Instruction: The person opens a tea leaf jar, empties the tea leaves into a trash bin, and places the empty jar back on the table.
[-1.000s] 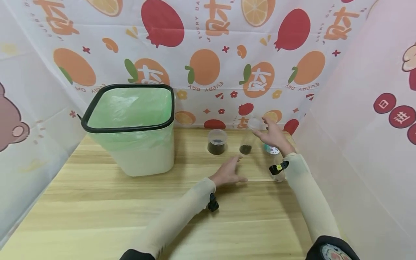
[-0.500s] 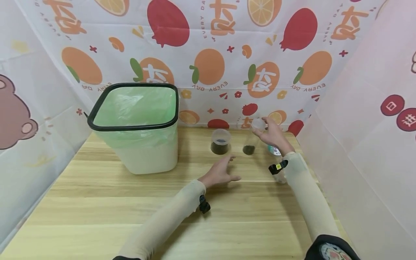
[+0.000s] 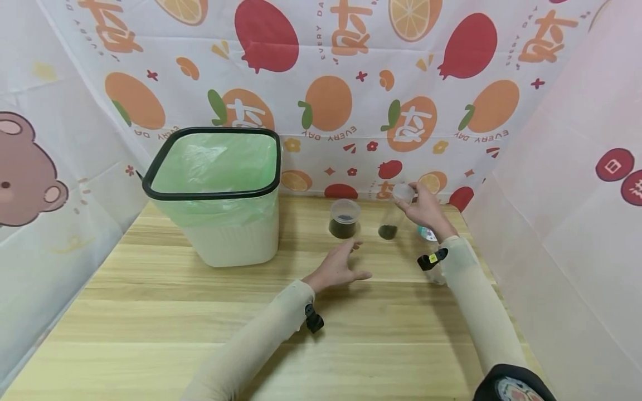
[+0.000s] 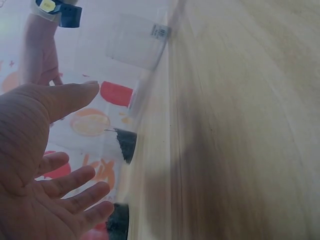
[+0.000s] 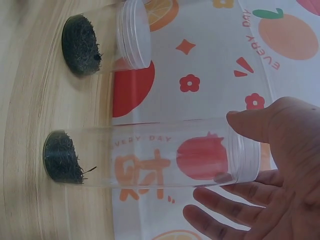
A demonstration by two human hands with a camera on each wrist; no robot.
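My right hand (image 3: 426, 209) is at the top of a tall clear jar (image 3: 393, 214), thumb and fingers around its white lid (image 5: 247, 155). The jar stands upright on the table with dark, shredded, tea-like bits (image 5: 62, 157) at the bottom. To its left stands a shorter, wider clear jar (image 3: 344, 218) with a lid and more of the dark bits (image 5: 81, 46). My left hand (image 3: 333, 268) hovers in front of the jars with thumb and fingers spread, holding nothing. In the left wrist view, the left palm (image 4: 30, 200) faces the jars.
A pale bin (image 3: 233, 239) with a green liner and black rim stands at the left back. Beside my right wrist are a teal patterned item (image 3: 428, 234) and a clear container (image 4: 137, 42), partly hidden. Printed cloth (image 3: 326, 106) hangs behind the wooden table (image 3: 351, 345).
My left hand has drawn back a little to the left, away from the tall jar. My right hand stays at the tall jar's lid. The head view has shifted slightly.
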